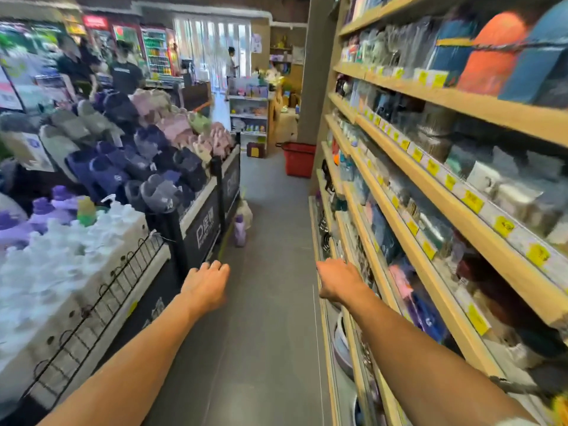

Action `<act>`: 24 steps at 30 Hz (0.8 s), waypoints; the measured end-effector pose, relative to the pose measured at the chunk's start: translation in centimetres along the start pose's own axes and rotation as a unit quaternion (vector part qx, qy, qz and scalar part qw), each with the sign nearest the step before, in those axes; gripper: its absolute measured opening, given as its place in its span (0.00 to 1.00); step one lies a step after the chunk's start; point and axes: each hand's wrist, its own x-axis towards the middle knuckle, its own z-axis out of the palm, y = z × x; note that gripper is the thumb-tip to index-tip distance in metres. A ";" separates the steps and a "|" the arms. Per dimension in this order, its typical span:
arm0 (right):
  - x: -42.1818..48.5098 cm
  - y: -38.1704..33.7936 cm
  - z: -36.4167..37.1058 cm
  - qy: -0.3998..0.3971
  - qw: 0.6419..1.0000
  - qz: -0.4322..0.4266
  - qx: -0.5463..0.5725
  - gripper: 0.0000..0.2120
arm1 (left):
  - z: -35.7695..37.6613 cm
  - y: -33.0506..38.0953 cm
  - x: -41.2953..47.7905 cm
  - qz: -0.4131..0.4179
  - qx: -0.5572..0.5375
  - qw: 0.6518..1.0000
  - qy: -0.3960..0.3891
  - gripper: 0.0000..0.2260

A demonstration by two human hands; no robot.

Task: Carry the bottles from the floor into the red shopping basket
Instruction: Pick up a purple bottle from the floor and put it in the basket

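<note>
A purple bottle [239,231] stands on the grey aisle floor beside the black display stand, with a whitish bottle [246,210] just behind it. The red shopping basket [299,159] sits farther down the aisle against the foot of the wooden shelving. Both my arms reach forward over the floor. My left hand [206,284] holds nothing, its fingers curled downward, well short of the bottles. My right hand [337,279] is empty too, near the lower shelf edge. The view is blurred.
A slipper display [147,155] and white bottles behind a wire rail [101,290] line the left. Wooden shelves [430,192] of packaged goods run along the right. People stand at the far left back. A narrow grey floor strip [270,302] runs between.
</note>
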 end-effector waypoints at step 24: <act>47.0 7.0 -1.4 -0.046 0.997 -0.050 0.037 0.24 | -1.2 -6.9 42.7 0.002 -0.035 0.996 -0.079 0.27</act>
